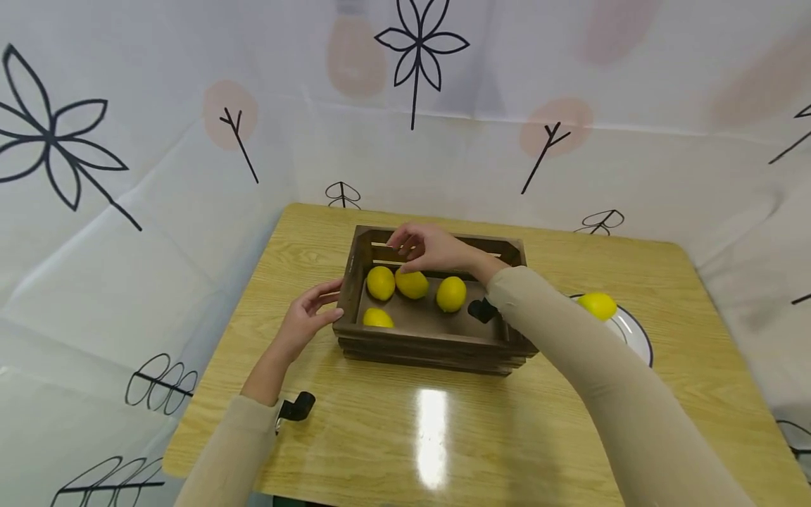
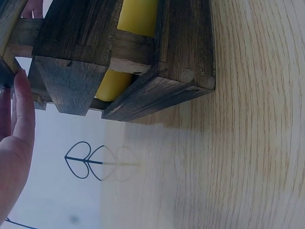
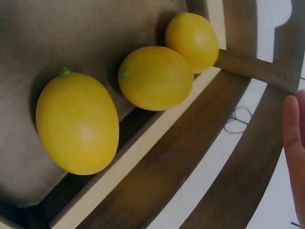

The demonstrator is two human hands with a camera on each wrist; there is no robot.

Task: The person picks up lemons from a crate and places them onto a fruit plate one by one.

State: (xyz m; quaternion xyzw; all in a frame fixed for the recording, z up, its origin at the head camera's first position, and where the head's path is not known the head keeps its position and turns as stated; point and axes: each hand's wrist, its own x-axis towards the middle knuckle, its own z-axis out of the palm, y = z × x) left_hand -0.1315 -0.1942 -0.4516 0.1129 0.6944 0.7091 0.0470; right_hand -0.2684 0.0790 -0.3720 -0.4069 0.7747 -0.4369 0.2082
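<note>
A dark brown slatted wooden crate stands on the table. Inside it lie several yellow lemons; in the head view one lemon is at the back left, one near the middle, and another at the front left. My left hand touches the crate's left end, fingers nearly straight along the outside and thumb at the front corner. Over the back left of the crate hovers my right hand, fingers loosely bent with nothing between them. Below it, a lemon lies between two others in the right wrist view.
To the right of the crate, a white plate with a dark rim holds a lemon, partly behind my right sleeve. The wooden table has rounded corners. A white patterned cloth hangs around the back and sides.
</note>
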